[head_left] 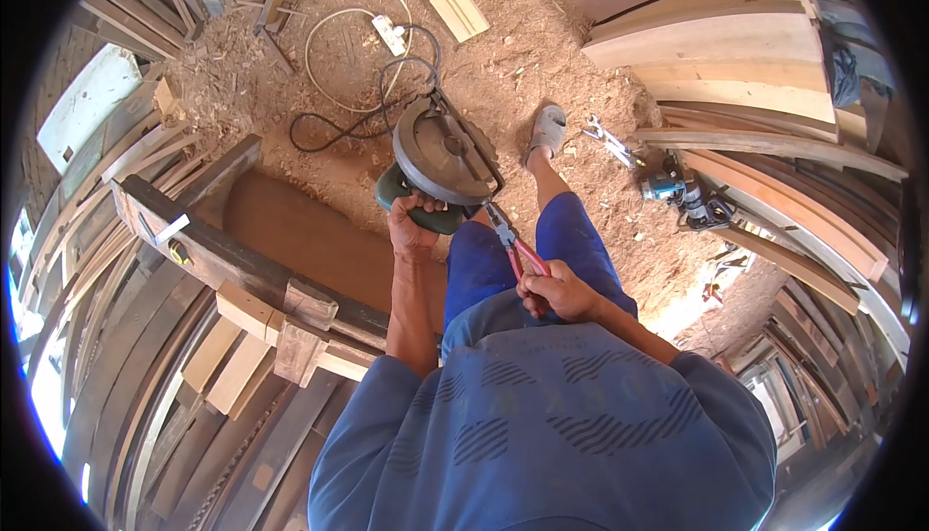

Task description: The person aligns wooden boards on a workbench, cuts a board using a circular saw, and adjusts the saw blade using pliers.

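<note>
A circular saw (445, 153) with a round metal guard and a dark green body is held up over my lap. My left hand (411, 226) is wrapped round its green handle, on the saw's near left side. In my right hand (556, 291) are pliers (514, 248) with red handles, gripped closed. The jaws of the pliers touch or nearly touch the lower right edge of the saw; the exact contact point is too small to tell. A black cord (334, 134) runs from the saw over the sawdust.
A white power strip (389, 35) and a wood piece (459, 13) lie on the sawdust floor. To the right are a wrench-like tool (612, 142), a teal power tool (668, 185) and stacked planks (726, 47). A heavy wooden beam (227, 255) stands at the left.
</note>
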`<state>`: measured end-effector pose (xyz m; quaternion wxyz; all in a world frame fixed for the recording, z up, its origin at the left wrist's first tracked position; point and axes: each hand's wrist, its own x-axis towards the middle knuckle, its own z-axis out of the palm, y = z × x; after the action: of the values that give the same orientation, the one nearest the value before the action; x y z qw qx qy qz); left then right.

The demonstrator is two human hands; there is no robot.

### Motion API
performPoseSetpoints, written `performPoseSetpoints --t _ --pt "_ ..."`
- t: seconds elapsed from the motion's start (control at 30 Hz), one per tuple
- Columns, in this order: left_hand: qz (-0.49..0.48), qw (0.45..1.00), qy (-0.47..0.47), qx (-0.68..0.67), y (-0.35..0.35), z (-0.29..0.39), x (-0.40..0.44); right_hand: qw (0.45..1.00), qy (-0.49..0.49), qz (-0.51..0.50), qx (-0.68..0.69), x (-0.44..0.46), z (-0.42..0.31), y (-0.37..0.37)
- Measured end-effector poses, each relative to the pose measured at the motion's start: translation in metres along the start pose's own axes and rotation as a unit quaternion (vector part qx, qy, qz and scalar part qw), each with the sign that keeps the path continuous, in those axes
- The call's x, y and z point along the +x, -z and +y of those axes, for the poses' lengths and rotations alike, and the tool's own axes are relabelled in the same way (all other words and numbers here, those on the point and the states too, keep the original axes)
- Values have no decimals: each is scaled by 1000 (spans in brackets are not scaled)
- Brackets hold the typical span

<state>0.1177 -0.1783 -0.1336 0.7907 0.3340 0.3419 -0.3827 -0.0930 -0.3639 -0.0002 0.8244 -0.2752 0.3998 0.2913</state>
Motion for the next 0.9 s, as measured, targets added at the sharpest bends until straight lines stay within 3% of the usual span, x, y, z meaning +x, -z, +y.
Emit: performPoseSetpoints --t 0.07,0.23,0.33,0.43,0.5,0.53,0.6,0.67,0.73,0.77,0.83,0.87,0.9 --pt "-19 1000 3 -7 0 -1 3 1000 -18 6 -9 -2 -9 -3" --pt "55 998 -15 7 7 -12 27 995 12 -8 -100 4 -48 46" --pt "95 995 -19 5 20 -21 45 961 -29 142 -235 31 -65 84" --pt "121 992 -23 16 28 -22 42 849 -26 264 -457 88 -81 137" --pt "139 989 -28 32 21 -21 33 814 15 356 -459 129 -93 166" --pt "143 988 -27 45 20 -22 31 809 15 352 -471 148 -100 187" --pt "154 985 -23 70 21 -26 28 721 125 440 -521 183 -105 208" --pt "141 987 -34 73 17 -35 27 619 218 496 -568 187 -118 173" --pt "132 988 -51 69 11 -44 27 670 224 418 -571 166 -145 98" --pt "109 993 -44 30 22 -54 36 760 175 305 -546 150 -151 63" --pt "103 994 -36 6 23 -68 42 765 254 179 -564 172 -105 49" --pt "93 995 -43 3 20 -80 45 787 300 164 -513 159 -103 14" --pt "80 995 -55 5 17 -90 47 690 341 198 -607 178 -78 24"
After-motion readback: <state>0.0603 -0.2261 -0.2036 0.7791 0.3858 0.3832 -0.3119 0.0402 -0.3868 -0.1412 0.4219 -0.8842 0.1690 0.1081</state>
